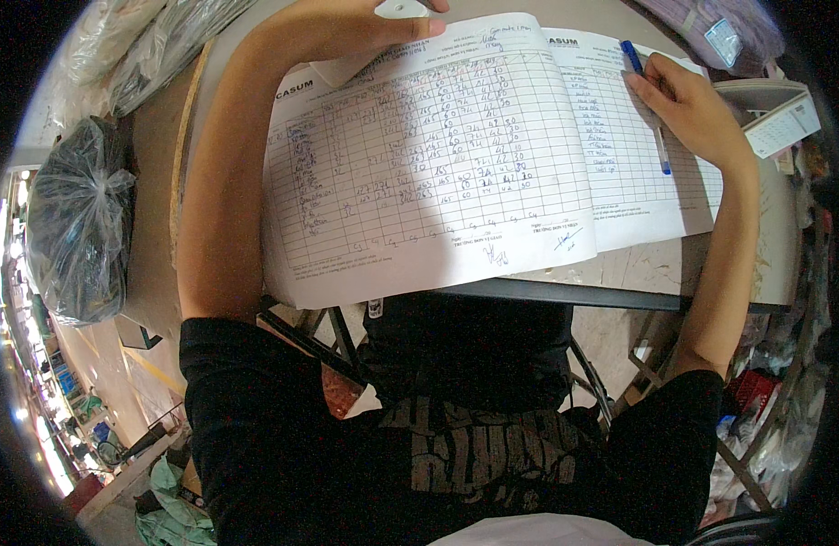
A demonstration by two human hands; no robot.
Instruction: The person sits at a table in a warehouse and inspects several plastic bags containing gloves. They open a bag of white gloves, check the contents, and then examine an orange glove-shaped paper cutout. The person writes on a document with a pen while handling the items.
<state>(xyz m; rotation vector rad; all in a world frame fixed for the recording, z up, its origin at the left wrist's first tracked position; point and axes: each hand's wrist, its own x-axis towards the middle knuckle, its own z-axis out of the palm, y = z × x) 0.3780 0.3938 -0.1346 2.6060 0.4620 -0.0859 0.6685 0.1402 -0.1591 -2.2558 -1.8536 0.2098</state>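
At the top edge of the head view, my left hand (396, 33) is bent around a white rounded object (402, 9), which shows between the thumb and a finger; the rest of the hand is cut off. My right hand (681, 102) is closed on a blue-capped pen (631, 57), whose other blue end sticks out below the palm. Under my left arm lies a printed table sheet (419, 218) filled with handwritten figures and signed at the bottom. It overlaps a second form (647, 205) with a column of handwriting, under my right hand.
A pale table (574, 271) with a dark front edge carries the papers. Clear plastic wrapping (133, 55) lies at the far left, above a tied black bag (81, 218). At the far right are a purple wrapped bundle (724, 32) and a white desk calendar (783, 126).
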